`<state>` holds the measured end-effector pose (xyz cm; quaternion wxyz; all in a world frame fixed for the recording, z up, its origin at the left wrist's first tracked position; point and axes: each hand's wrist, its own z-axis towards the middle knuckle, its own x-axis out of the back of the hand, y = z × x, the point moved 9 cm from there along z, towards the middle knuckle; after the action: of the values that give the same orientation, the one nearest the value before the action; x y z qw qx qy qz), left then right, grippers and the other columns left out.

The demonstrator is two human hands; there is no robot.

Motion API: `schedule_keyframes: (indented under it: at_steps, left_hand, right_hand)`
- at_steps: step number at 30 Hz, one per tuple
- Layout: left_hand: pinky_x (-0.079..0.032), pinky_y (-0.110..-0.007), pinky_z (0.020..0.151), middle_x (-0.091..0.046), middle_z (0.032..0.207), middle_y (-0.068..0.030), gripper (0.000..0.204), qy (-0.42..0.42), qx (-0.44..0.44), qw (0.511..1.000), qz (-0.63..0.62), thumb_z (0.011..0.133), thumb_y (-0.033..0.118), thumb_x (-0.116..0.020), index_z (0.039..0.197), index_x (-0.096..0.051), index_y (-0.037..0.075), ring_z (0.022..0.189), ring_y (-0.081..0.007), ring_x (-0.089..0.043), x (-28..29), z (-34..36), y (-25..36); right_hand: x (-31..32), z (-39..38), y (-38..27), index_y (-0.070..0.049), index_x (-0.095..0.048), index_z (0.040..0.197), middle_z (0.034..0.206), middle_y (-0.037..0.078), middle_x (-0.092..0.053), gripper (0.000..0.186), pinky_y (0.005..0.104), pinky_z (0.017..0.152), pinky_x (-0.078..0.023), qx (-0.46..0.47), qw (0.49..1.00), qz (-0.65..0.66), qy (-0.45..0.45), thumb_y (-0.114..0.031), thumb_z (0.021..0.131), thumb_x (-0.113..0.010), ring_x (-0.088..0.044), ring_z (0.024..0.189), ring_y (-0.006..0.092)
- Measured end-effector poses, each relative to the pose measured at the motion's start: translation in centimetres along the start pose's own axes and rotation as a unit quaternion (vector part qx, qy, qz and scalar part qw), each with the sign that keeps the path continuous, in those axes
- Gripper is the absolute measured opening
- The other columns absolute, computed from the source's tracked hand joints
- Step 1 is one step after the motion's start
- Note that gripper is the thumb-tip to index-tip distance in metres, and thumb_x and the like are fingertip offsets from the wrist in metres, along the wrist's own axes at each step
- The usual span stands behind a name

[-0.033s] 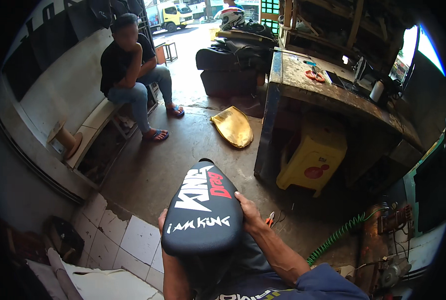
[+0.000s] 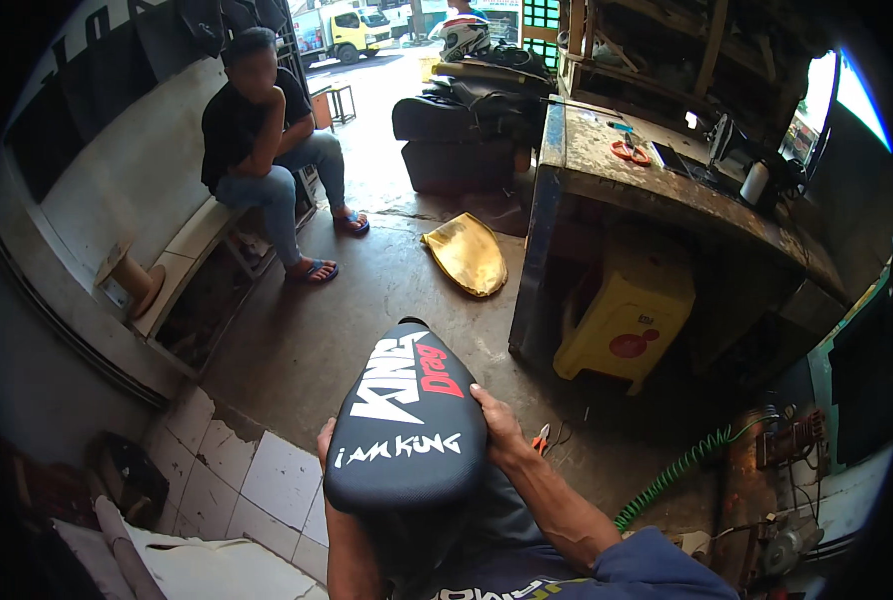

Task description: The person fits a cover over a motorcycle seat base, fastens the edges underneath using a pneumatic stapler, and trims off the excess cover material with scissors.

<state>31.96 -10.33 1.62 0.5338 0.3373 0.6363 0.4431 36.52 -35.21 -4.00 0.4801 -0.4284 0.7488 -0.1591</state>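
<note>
A black padded motorcycle seat (image 2: 407, 410) with white and red lettering rests over my lap, its narrow end pointing away from me. My right hand (image 2: 499, 422) is closed on the seat's right side, thumb up along the edge. My left hand (image 2: 325, 440) grips the opposite side; most of its fingers are hidden behind the seat. On the floor just right of my right hand lies a pair of orange-handled pliers (image 2: 541, 440), partly covered by my forearm.
Ahead on the floor lies a yellow seat-shaped piece (image 2: 470, 255). A person (image 2: 267, 150) sits on the left bench, beside a spool (image 2: 130, 282). At right stands a worn workbench (image 2: 607, 150) with orange scissors (image 2: 631, 150), above a yellow stool (image 2: 632, 315). A green coiled hose (image 2: 672, 480) hangs lower right.
Outside, the yellow truck has shifted slightly to the right. My hands and the motorcycle seat stay where they were.
</note>
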Motion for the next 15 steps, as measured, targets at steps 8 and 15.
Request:
schedule_keyframes:
  at_steps: [8,15]
  left_hand:
    - [-0.059,-0.032,0.073,-0.071,0.094,-0.0118,0.033,0.050,0.157,0.968,-0.189,0.104,0.031,-0.048,0.102,-0.064,0.002,0.081,-0.0180,-0.070,2.1,1.4,-4.0]
    - [-0.058,-0.030,0.070,-0.071,0.091,-0.0111,0.032,0.057,0.142,0.973,-0.170,0.104,0.026,-0.045,0.097,-0.065,0.002,0.078,-0.0171,-0.069,4.8,1.3,-6.2]
  right_hand:
    - [-0.1,-0.4,0.0,0.009,-0.060,0.124,0.111,0.016,-0.069,0.047,0.0340,0.085,-0.055,-0.014,1.000,0.007,0.004,-0.032,0.103,-0.057,-0.068,0.093,0.0221]
    - [0.4,0.2,0.3,0.007,-0.061,0.120,0.106,0.016,-0.071,0.042,0.0337,0.079,-0.060,-0.005,1.000,0.007,-0.002,-0.031,0.105,-0.054,-0.072,0.087,0.0211]
